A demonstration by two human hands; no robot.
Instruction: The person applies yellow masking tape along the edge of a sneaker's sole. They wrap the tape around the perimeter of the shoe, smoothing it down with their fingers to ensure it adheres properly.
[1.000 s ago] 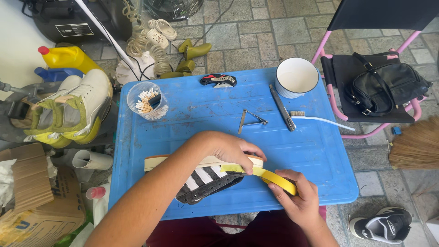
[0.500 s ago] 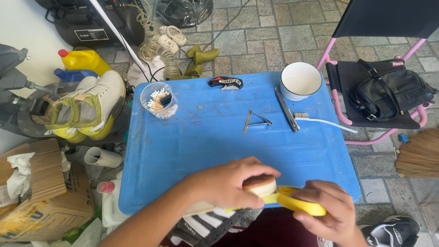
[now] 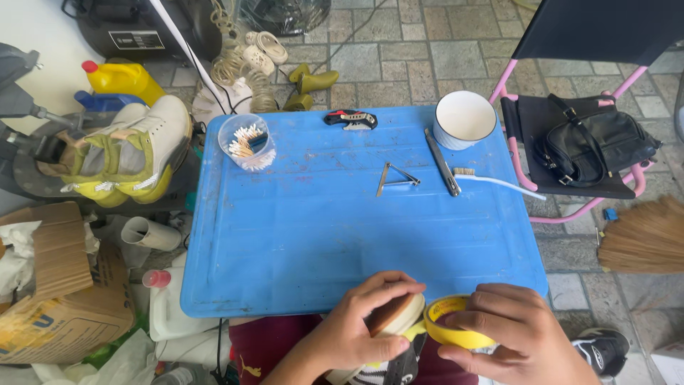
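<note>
Two hands work at the near edge of a blue folding table, over the person's lap. Left hand: fingers curled down over the pale rubber sole edge of a shoe, pressing it steady; the shoe's black upper with white stripes shows below the hand, and the sole rim peeks out between thumb and forefinger. Right hand: fingers closed round a roll of yellow masking tape, held just beside the shoe, with a short length of tape running across to the sole edge. Judged from this, taping of the shoe is under way: tape meets the sole at one spot, while how much of the rim is already covered cannot be told, since the hands and the frame edge hide most of the shoe.

Farther up the table lie the idle tools, all well apart from the hands: a folded metal tweezers-like tool, a dark-handled blade or file, a white-handled brush whose handle overhangs the right edge, a clear tub of cotton swabs, a white enamel cup, and a black-and-red utility knife at the far edge.

Beyond the table: a white-and-yellow-green sneaker mounted on a stand at left, a yellow jug, cardboard, a pink-framed chair carrying a black bag, and a straw broom at right.
</note>
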